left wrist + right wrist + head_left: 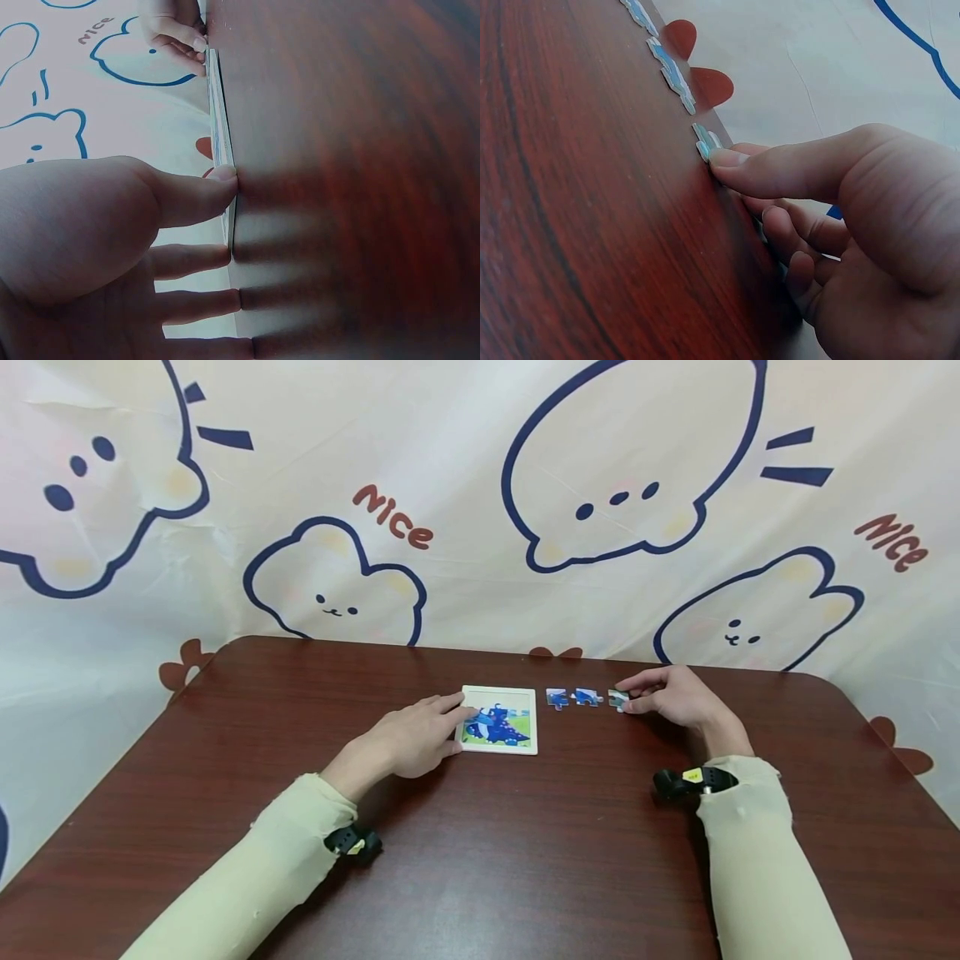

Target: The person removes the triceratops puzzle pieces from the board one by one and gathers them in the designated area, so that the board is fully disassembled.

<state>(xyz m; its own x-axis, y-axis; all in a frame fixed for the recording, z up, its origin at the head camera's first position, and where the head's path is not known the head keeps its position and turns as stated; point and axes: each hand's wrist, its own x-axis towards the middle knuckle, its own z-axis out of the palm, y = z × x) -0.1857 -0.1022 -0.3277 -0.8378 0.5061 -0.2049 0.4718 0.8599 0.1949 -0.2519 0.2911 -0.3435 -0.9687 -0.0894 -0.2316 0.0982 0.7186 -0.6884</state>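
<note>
A square puzzle tray with a white rim lies on the table, holding a partly assembled blue dinosaur picture. My left hand rests at its left side, fingers extended over the edge. In the left wrist view the thumb touches the side of the tray, and other fingertips come down to the tabletop. To the tray's right my right hand pinches a small green and blue puzzle piece between thumb and fingers, low at the table. Two blue puzzle pieces, one nearer the tray and another, lie between.
The brown wooden table has rounded far corners. Right behind its far edge hangs a pale curtain printed with cartoon animals. Each sleeved wrist carries a small black camera, one on the left and one on the right.
</note>
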